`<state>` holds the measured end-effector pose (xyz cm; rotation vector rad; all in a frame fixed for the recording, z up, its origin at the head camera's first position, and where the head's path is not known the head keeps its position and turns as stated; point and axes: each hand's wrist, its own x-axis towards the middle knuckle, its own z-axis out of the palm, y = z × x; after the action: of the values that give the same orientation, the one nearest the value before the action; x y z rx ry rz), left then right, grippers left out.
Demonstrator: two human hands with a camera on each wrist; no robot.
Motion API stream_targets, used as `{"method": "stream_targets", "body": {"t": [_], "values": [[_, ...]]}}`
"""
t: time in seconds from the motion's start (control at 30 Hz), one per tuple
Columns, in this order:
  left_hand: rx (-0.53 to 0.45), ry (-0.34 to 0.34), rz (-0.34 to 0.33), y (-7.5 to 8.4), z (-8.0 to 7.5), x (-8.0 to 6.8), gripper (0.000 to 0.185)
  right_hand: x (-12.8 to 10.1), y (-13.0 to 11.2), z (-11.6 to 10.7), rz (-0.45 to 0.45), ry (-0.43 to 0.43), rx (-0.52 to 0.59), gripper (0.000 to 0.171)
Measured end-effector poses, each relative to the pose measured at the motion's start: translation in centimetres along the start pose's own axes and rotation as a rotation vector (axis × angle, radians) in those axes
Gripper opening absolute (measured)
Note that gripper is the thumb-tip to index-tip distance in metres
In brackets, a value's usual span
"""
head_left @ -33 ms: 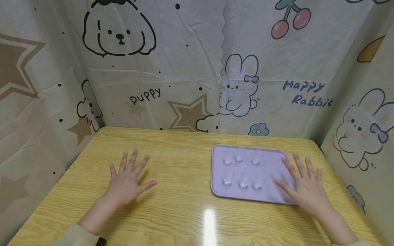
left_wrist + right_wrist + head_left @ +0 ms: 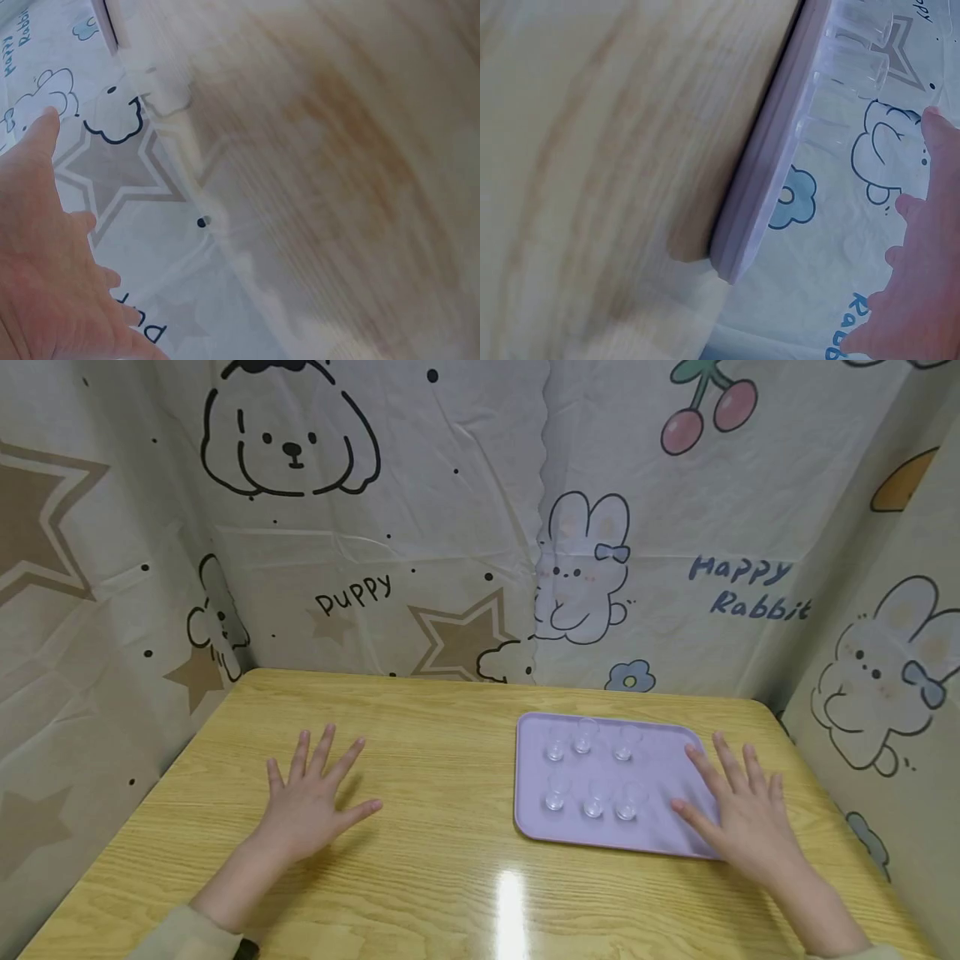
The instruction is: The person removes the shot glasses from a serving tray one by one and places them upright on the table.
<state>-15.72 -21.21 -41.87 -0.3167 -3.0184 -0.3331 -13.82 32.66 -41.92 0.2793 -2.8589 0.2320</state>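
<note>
On the right half of the table lies a lilac tray (image 2: 660, 785) with rounded corners. Several small clear cups (image 2: 593, 808) stand on it in two rows, a back row and a front row. My right hand (image 2: 753, 822) is spread at the tray's right end, its thumb and index finger overlapping the tray in the head view; it holds nothing. In the right wrist view the tray's side (image 2: 769, 150) and clear cups (image 2: 855, 67) show beside that hand. Fingers spread, my left hand (image 2: 307, 806) is over the left part of the table, holding nothing.
The wood-grain table (image 2: 435, 777) has rounded back corners. A pale printed cloth (image 2: 450, 527) with puppy, rabbit and star drawings hangs behind it and along both sides. A bright reflection crosses the table's front middle.
</note>
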Motion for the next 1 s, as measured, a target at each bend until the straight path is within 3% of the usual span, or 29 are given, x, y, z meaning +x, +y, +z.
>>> {"method": "stream_targets", "body": {"t": [0.23,0.43,0.77,1.0], "values": [[0.002,0.016,0.007,0.1,-0.2,0.1,0.089,-0.1,0.0,0.0,-0.007,0.012,0.015,0.080],[-0.018,0.041,0.045,1.2,-0.4,0.6,0.089,-0.3,0.3,0.0,-0.013,0.006,0.061,0.082],[-0.108,0.068,0.156,6.1,-0.6,2.5,0.091,-1.3,1.4,0.4,0.012,-0.095,0.080,0.086],[-0.137,0.105,0.260,9.9,0.4,4.6,0.089,-1.8,2.5,0.9,-0.005,-0.171,0.039,0.083]]}}
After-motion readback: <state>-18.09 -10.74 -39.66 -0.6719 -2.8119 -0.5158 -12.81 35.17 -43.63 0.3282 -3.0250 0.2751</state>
